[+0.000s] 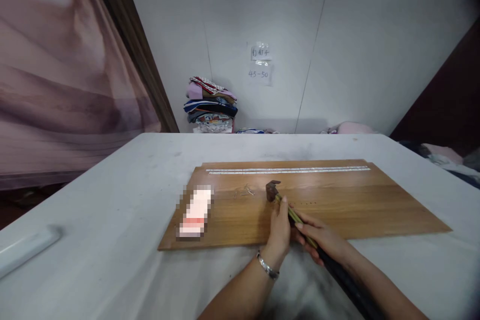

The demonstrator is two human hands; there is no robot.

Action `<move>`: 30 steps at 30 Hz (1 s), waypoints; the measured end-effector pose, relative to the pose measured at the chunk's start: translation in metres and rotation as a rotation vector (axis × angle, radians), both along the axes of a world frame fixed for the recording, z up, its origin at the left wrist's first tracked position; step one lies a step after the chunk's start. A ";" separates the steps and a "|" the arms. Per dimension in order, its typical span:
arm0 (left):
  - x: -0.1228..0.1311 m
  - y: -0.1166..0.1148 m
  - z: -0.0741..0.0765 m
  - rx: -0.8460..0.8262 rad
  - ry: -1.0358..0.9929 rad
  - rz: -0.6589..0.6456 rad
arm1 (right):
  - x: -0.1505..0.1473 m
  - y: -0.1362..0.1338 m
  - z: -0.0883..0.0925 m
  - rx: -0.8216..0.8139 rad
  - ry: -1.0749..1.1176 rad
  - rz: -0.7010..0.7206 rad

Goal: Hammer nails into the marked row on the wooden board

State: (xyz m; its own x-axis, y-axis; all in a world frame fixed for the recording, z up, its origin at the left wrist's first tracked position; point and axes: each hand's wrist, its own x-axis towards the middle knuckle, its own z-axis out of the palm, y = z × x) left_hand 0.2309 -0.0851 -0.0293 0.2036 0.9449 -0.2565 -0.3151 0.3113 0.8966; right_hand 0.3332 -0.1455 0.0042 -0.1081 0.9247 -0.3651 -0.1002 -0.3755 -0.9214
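One hammer (294,216) slants over the middle of the wooden board (375,205) on the worktop (112,210); my left grip (279,227) holds its handle close to the head; my right grip (324,239) holds it nearer me. Loose nails (246,191) lie left of the hammer; two white strips (288,172) run along the board's far side.
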 end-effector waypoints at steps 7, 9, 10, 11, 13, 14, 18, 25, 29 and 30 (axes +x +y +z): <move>0.000 0.000 0.004 0.030 0.027 0.010 | 0.000 -0.001 0.003 -0.002 -0.011 0.010; 0.000 0.000 0.003 0.016 0.026 0.014 | 0.000 0.000 0.002 -0.003 -0.007 0.009; 0.000 0.000 0.002 0.003 0.019 0.014 | 0.000 0.000 0.002 -0.001 -0.007 0.007; 0.001 0.000 0.001 -0.009 0.012 0.013 | 0.001 0.000 0.001 0.003 -0.007 0.005; 0.001 -0.001 0.001 -0.014 0.009 0.009 | 0.001 0.000 0.001 0.010 -0.007 0.004; 0.000 -0.001 0.001 -0.004 0.015 0.007 | 0.001 -0.001 0.001 0.012 -0.007 0.005; -0.001 0.000 0.001 0.057 0.028 0.005 | 0.002 -0.002 0.002 0.014 -0.003 0.019; 0.000 0.000 0.001 -0.008 0.004 -0.005 | -0.001 0.000 0.002 -0.007 0.003 0.009; 0.001 0.000 0.000 -0.007 0.000 -0.013 | 0.000 -0.001 0.001 -0.001 0.004 0.005; 0.001 0.000 -0.001 0.000 -0.002 -0.016 | 0.000 -0.001 0.000 -0.001 0.004 0.004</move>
State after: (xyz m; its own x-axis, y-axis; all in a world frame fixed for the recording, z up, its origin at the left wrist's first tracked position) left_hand 0.2317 -0.0850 -0.0299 0.2195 0.9415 -0.2558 -0.3114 0.3161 0.8962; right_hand 0.3335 -0.1466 0.0047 -0.1132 0.9240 -0.3653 -0.1028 -0.3765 -0.9207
